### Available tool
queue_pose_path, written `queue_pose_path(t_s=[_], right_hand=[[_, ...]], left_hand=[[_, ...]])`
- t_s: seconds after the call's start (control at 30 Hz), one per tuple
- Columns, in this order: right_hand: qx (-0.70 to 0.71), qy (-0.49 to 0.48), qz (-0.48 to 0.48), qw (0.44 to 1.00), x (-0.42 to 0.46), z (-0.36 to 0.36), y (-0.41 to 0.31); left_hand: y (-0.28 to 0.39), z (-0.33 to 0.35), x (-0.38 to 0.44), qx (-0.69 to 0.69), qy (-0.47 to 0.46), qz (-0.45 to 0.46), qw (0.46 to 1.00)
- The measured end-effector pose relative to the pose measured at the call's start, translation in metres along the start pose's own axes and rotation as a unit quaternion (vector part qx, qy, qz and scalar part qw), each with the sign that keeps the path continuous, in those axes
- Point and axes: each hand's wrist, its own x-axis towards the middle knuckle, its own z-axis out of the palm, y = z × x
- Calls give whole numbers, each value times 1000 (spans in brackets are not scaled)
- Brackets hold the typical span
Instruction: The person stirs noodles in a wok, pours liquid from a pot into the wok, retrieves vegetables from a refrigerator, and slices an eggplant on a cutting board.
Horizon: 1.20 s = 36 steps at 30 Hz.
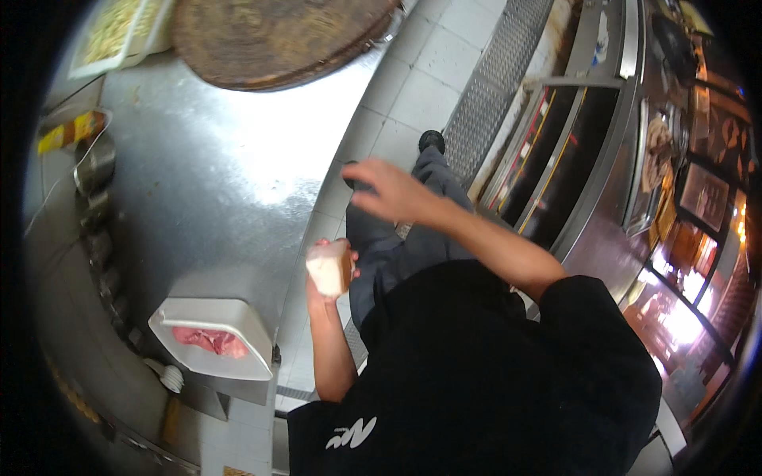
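My left hand (314, 291) is closed around a pale block of what looks like pork fat or pork belly (328, 269), with a tan face on its right side. The block is off the table, just beyond the edge of the stainless steel worktable (196, 238). Above my legs, my right hand (384, 191) is empty, thumb and fingers spread. A white plastic tub (253, 333) stands on the worktable's near end, holding pieces of raw pink meat (208, 340).
A thick round wooden chopping block (280, 41) rests at the far end, beside a tub of chopped pale-green vegetables (116, 27). Metal containers (95, 163) line the wall side. To the right are a metal cooking counter (601, 208) and a perforated floor strip (497, 89).
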Motion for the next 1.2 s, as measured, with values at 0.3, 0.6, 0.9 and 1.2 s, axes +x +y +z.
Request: queue_pose_path(t_s=[0.3,0.6,0.9,1.2], right_hand=[[-167,-263,17,950,125,162,158],[-53,-98,-56,992,101,243,170],[192,-20,211,958,-161,56,269],[132,354,435,817,-356,-55,354]], left_hand=[[-46,20,-54,4,117,-9,993],[-111,12,-100,4,28,119,992],[-124,-74,-16,-115,77,106,985],[-4,-308,401,-173,61,6,983]])
